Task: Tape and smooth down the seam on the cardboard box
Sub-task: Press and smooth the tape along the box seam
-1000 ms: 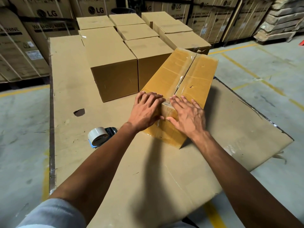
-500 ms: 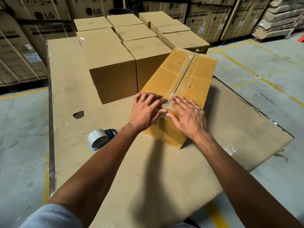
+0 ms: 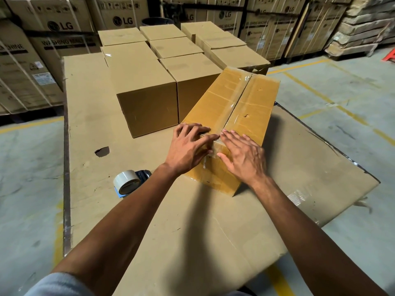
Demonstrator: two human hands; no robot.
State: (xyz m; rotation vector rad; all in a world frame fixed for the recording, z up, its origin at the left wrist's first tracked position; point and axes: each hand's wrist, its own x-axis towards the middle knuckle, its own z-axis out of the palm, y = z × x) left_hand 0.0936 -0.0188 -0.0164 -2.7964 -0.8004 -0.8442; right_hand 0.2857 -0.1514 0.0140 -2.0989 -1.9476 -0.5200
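Box: lies on the cardboard sheet, just right of the plain cartons.
Seam: runs from near end to far end under clear tape.
Left hand: open and flat, gripping nothing, pressing the near top edge left of the seam.
Right hand: open and flat over the near corner, likely rubbing the tape end down so it sticks.
Tape roll: set aside near left, within reach.
Writing: "LG" and "WASHING MACHINE" on the far stacked cartons.
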